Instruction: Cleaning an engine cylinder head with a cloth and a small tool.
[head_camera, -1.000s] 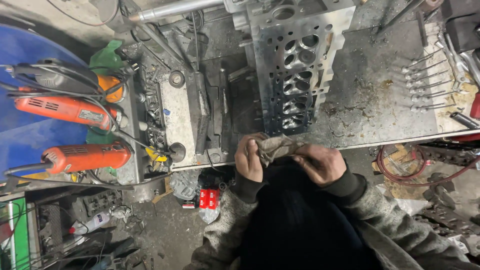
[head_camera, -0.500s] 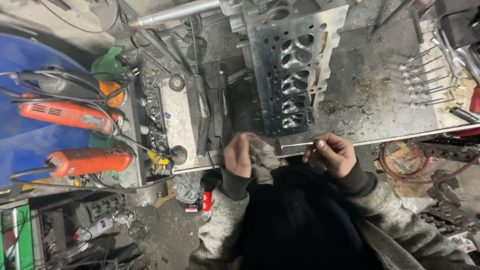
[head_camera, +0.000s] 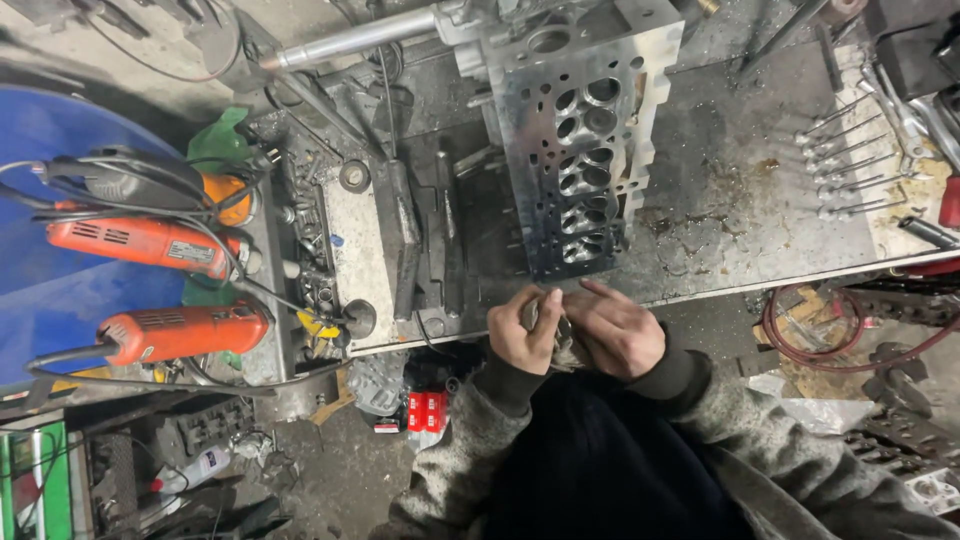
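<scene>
Rag (head_camera: 562, 338) and a small metal part sat bunched between both hands just off the counter's (head_camera: 740, 200) near edge, below the cylinder head (head_camera: 585, 130). Left hand (head_camera: 520, 335) and right hand (head_camera: 618, 328) had fingers curled closed around them. Held over the floor, the part could slip free and fall among the clutter.

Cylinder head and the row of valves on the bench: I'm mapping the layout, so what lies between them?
In the head view, only stained bench top lies between the cylinder head and the valves.
</scene>
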